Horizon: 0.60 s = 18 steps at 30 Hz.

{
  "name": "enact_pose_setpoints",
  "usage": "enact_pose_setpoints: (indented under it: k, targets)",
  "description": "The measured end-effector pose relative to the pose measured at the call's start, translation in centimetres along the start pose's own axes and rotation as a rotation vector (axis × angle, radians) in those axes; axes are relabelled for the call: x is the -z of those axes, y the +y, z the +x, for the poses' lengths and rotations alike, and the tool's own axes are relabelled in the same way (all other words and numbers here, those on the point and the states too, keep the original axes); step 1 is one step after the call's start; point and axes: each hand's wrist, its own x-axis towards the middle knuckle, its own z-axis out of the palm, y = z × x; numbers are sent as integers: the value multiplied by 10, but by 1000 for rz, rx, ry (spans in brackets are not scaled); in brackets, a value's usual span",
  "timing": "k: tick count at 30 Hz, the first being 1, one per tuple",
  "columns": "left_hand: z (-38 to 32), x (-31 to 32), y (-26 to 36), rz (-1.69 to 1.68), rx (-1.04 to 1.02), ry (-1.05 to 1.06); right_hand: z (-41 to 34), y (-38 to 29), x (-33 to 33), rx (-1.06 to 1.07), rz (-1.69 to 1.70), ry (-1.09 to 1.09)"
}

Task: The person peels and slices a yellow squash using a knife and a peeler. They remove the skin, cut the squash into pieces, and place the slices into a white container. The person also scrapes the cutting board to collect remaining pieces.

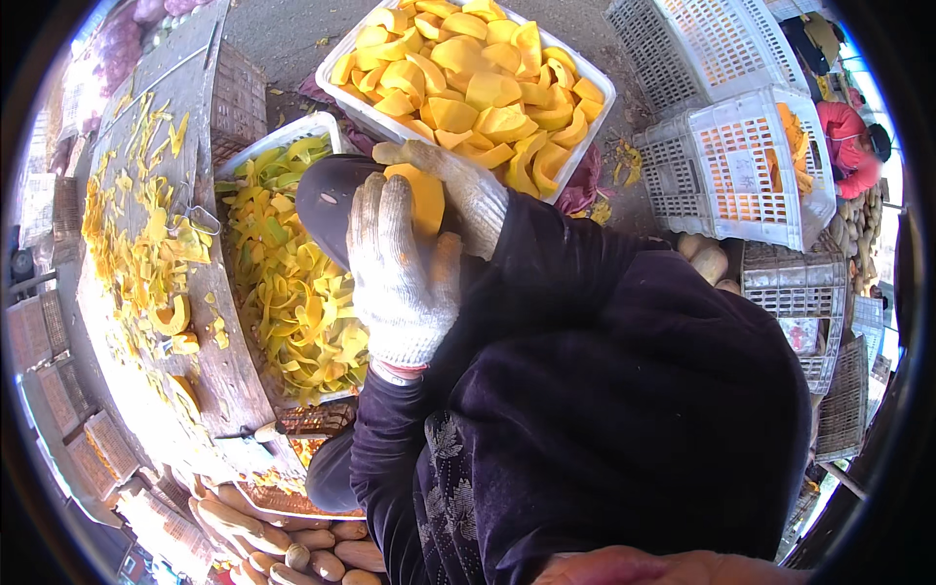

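My left hand (398,270), in a white knit glove, lies over one side of a piece of orange pumpkin (424,197). Its fingers rest against the piece. My right hand (468,186), in a soiled glove, grips the piece from the far side. Both hands are above my dark-clad knee (329,201). Whether a tool is hidden between them, I cannot tell. A white tub (603,84) heaped with peeled pumpkin pieces stands just beyond my right hand. Beside my left hand is a white crate (333,124) full of green and yellow peelings.
A wooden board (227,351) holds peel scraps, a bent metal wire tool (201,219) and a knife with a pale handle (267,433). Whole long squash (314,541) lie at the bottom. White plastic crates (738,164) stand at the right; beyond them is a person in red (841,139).
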Motion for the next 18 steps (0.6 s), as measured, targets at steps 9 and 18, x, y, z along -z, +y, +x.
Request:
enact_pose_setpoints:
  k: [9, 18]
  targets:
    - [-37, 6, -28, 63, 313, -5, 40, -123, 178, 607, -689, 792]
    - [-61, 34, -44, 177, 491, 61, 104, -114, 278, 315, -2195, 988]
